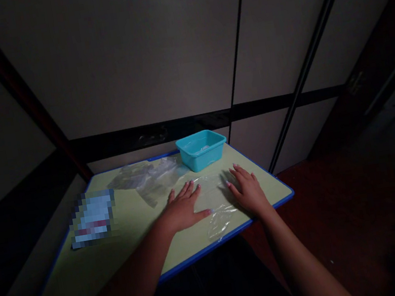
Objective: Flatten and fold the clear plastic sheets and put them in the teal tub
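A clear plastic bag (215, 200) lies spread on the table between my hands, wrinkled at its near end. My left hand (186, 208) rests on its left side, palm down with the fingers spread. On the right, my right hand (247, 189) is also palm down, fingers apart, at the bag's right edge. Neither hand grips anything. Just beyond them stands a turquoise plastic basket (204, 153); something small and pale shows inside, too unclear to name. More crumpled clear plastic bags (150, 178) lie to the left of the basket.
The pale yellow table (135, 228) has a blue edge and stands against wardrobe panels (137, 52). A blurred-out blue and white packet (94, 217) lies at its left. Dark reddish floor (328, 217) shows at the right.
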Available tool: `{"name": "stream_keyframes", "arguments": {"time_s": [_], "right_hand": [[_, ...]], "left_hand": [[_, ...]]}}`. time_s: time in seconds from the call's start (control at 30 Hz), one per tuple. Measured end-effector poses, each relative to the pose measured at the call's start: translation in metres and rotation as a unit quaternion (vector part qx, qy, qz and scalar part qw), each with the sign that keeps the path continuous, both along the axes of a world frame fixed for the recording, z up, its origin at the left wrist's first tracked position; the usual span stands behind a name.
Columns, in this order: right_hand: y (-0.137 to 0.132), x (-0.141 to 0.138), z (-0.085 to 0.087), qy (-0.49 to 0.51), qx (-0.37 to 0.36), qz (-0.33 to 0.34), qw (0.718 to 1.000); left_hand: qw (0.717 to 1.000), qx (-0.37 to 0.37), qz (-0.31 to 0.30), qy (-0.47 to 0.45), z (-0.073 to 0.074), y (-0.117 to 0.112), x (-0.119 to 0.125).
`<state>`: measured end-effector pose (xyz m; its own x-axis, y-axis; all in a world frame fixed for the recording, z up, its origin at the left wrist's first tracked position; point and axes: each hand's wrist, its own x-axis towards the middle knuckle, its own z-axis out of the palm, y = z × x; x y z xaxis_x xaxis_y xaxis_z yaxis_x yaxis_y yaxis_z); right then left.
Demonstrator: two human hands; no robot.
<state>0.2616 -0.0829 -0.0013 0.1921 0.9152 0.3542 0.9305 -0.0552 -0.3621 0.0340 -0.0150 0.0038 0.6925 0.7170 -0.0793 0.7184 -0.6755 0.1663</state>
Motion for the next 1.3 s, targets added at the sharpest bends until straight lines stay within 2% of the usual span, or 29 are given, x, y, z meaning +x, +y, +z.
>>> {"name": "stream_keyframes", "arguments": {"time_s": [0.17,0.4,0.73,0.9,1.1,1.2,1.3], "right_hand": [[-0.003,-0.006,0.003,-0.024,-0.049,-0.025,0.998],[-0.016,-0.027,0.004,-0.065,-0.150,0.006,0.986],[-0.022,0.011,0.002,-0.071,-0.208,-0.073,0.973],[-0.024,0.015,0.000,-0.078,-0.193,-0.088,0.974],[-0.030,0.011,-0.004,-0.069,-0.125,-0.104,0.984],[-0.038,0.008,-0.006,-0.078,-0.088,-0.080,0.990],[-0.045,-0.001,-0.007,-0.079,-0.068,-0.020,0.994]], "left_hand": [[0.999,0.025,0.011,-0.024,0.004,-0.002,0.001],[0.998,0.033,-0.045,-0.028,-0.001,-0.012,0.013],[0.998,0.002,-0.057,-0.004,0.001,-0.012,0.011],[0.998,-0.002,-0.059,0.008,0.003,-0.013,0.010],[0.999,-0.002,-0.054,0.005,0.005,-0.014,0.009],[0.999,0.009,-0.045,-0.008,0.007,-0.011,0.006],[0.999,0.028,-0.031,-0.025,0.009,-0.008,0.002]]}}
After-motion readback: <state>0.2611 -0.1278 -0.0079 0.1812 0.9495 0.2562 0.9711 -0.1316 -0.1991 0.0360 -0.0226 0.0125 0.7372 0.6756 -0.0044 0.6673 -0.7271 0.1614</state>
